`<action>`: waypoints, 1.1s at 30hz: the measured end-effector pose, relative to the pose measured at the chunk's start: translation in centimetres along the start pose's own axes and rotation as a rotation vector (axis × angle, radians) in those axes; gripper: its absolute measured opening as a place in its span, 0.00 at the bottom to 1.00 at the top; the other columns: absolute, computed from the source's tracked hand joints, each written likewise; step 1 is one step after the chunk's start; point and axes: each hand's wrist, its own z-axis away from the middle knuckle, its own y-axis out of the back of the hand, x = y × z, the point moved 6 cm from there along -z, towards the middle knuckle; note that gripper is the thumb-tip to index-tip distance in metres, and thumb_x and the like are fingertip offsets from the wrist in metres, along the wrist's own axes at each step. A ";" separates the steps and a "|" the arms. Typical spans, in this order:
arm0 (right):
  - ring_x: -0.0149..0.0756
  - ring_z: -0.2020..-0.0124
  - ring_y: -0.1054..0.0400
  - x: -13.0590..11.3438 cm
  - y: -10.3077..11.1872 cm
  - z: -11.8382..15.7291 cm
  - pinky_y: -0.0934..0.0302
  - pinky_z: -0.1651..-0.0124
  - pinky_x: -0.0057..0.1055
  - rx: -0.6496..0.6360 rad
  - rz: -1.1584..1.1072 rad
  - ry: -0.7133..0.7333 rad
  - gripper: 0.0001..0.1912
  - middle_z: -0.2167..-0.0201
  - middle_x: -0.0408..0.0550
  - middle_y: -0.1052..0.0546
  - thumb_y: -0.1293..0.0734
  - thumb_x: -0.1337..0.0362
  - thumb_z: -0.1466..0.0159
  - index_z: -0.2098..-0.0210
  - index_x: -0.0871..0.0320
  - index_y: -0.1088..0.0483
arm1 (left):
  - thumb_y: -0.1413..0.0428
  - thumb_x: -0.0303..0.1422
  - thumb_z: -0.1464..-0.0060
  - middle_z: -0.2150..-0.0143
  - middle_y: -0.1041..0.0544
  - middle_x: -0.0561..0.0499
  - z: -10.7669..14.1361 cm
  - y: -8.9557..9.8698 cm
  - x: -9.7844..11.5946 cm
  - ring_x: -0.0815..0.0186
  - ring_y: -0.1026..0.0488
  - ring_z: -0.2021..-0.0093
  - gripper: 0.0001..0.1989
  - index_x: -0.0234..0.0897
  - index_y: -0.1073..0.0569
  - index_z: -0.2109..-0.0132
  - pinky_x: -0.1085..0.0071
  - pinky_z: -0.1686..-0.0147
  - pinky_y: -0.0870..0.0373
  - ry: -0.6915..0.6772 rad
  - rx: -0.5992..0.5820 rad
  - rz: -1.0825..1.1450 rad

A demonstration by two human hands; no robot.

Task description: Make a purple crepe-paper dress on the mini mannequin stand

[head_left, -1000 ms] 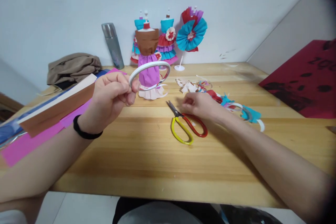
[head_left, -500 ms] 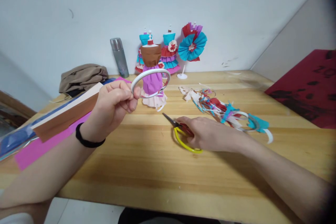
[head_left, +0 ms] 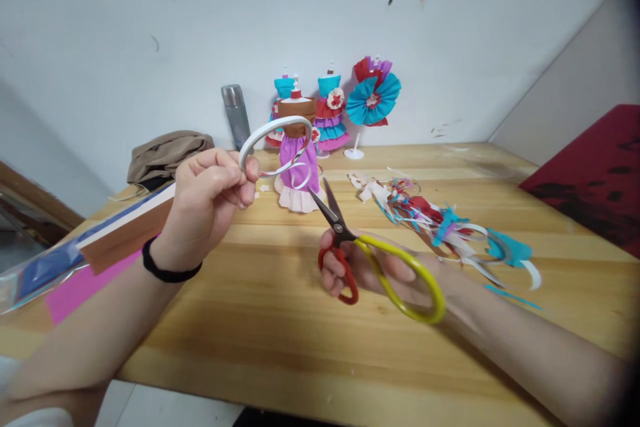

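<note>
Pinched between the fingers of my left hand (head_left: 213, 193) is a roll of narrow white tape (head_left: 267, 128), held up above the table. A loose strip curls off its lower side. My right hand (head_left: 360, 267) grips scissors (head_left: 345, 233) with one red and one yellow handle, raised off the tabletop. Their blades are parted and point up and left toward the tape's loose end. Behind the roll stands a small dress form (head_left: 299, 150) in a brown paper top and purple skirt with a pale ruffle, partly covered by the tape.
Behind are more paper-dressed forms (head_left: 330, 107), one with a large blue rosette (head_left: 370, 100). A grey bottle (head_left: 235, 113) and brown cloth (head_left: 167, 153) stand back left. Paper sheets (head_left: 130, 230) lie left; coloured scraps (head_left: 425, 213) spread right. A red panel (head_left: 595, 180) leans at right.
My right hand has lifted the scissors off the table, turning them so the blades open upward. The tape roll has tilted slightly in my left hand, its loose strip now hanging out.
</note>
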 end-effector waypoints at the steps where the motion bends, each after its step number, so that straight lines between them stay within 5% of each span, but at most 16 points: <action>1: 0.39 0.60 0.31 0.1 -0.2 -0.2 0.38 0.60 0.34 0.003 -0.061 0.013 0.33 0.62 0.47 0.32 0.30 0.37 0.44 0.50 0.53 0.35 | 0.39 0.25 0.57 0.76 0.27 0.51 0.0 0.0 0.0 0.75 0.34 0.79 0.10 0.34 0.32 0.81 0.78 0.80 0.39 -0.011 -0.005 -0.007; 10: 0.44 0.62 0.25 -0.3 -0.4 -0.4 0.38 0.54 0.39 0.131 -0.214 -0.085 0.33 0.67 0.48 0.25 0.35 0.33 0.41 0.57 0.59 0.33 | 0.38 0.25 0.59 0.78 0.26 0.50 1.0 -1.6 -2.0 0.74 0.34 0.82 0.10 0.33 0.31 0.82 0.76 0.81 0.38 0.105 -0.139 0.032; 18: 0.42 0.71 0.23 0.2 -0.7 -0.4 0.35 0.60 0.37 0.125 -0.243 -0.115 0.32 0.70 0.46 0.22 0.36 0.34 0.40 0.58 0.58 0.33 | 0.36 0.27 0.58 0.77 0.25 0.51 1.6 -2.8 -3.6 0.74 0.34 0.84 0.11 0.33 0.30 0.81 0.77 0.84 0.40 0.211 -0.236 0.123; 33: 0.25 0.89 0.42 1.4 -1.1 -0.8 0.38 0.75 0.29 0.133 -0.187 -0.060 0.32 0.83 0.34 0.34 0.39 0.32 0.39 0.66 0.57 0.34 | 0.36 0.27 0.59 0.77 0.25 0.51 1.8 -2.7 -4.8 0.75 0.34 0.84 0.11 0.33 0.30 0.81 0.77 0.83 0.39 0.273 -0.217 0.117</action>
